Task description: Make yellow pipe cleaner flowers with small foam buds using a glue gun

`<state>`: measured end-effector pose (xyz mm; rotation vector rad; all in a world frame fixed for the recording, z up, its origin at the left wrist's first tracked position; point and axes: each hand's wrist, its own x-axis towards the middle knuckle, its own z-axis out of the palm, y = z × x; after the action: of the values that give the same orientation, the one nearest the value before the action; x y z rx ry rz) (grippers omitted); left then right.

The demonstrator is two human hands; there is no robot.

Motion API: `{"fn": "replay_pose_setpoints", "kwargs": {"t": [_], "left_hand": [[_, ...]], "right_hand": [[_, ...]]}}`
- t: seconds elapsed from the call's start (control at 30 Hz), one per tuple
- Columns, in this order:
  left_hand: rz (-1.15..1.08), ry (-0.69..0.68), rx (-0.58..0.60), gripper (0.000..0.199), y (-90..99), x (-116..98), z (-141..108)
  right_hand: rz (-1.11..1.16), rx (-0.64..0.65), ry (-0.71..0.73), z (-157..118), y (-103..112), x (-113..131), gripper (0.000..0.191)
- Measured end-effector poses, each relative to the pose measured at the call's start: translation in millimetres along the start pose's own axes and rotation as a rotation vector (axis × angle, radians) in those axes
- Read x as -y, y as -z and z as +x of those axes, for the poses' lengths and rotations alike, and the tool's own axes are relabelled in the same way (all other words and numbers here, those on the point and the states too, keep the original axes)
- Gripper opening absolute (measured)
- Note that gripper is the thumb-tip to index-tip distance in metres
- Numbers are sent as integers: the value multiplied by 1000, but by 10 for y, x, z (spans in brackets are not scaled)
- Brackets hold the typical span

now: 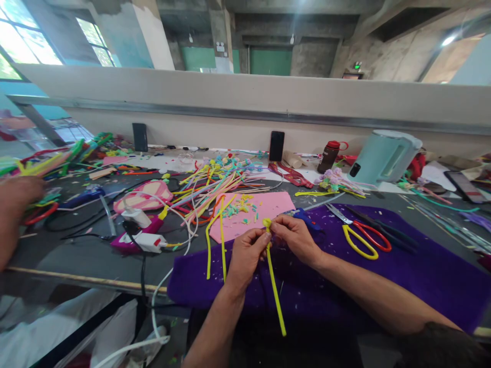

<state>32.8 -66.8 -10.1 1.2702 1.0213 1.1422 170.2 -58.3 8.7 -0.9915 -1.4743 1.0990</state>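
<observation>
Both of my hands meet at the table's front edge over a yellow pipe cleaner (276, 294). Its top is curled into a small loop, and its straight tail hangs down toward my lap. My left hand (247, 254) pinches the stem just under the curl. Thumb and fingers of my right hand (294, 236) close on the curled end from the other side. Two more yellow pipe cleaners (223, 240) lie bent just left of my hands. Behind them is a pink sheet (268, 204) scattered with green and yellow clippings.
Scissors (362, 237) with red and yellow handles lie on purple cloth (414, 276) at right. A kettle (385, 158), brown bottle (329, 156) and upright phone (276, 146) stand behind. Power strips (140, 240) with cables and another person's blurred hand (19, 197) are at left.
</observation>
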Motion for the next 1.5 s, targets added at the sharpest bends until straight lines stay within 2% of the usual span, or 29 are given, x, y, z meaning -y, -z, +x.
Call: {"fn": "replay_pose_setpoints", "kwargs": {"t": [0.4,0.87,1.07,1.17,1.3,1.4,1.5], "left_hand": [[-219,70,16,20,11,13,19],[-315,109,-4,21,28,-3,23],[-421,162,66,20,26,-17,2],[-447,128,-4,19,13,-14,-1],[-446,-35,-98,16,13,-9,9],[-313,-159,-138,14,11,-22,4],[-175,-233,-150,13,-18,-47,-14]], "right_hand": [[17,30,7,-4,28,18,23],[-18,-20,-5,1,25,-12,19],[60,-31,-24,30,59,-20,19],[80,-37,-17,19,42,-16,15],[139,43,-106,-42,-31,0,12],[183,147,-163,-91,-82,30,20],[206,191,-155,-106,-85,53,25]]}}
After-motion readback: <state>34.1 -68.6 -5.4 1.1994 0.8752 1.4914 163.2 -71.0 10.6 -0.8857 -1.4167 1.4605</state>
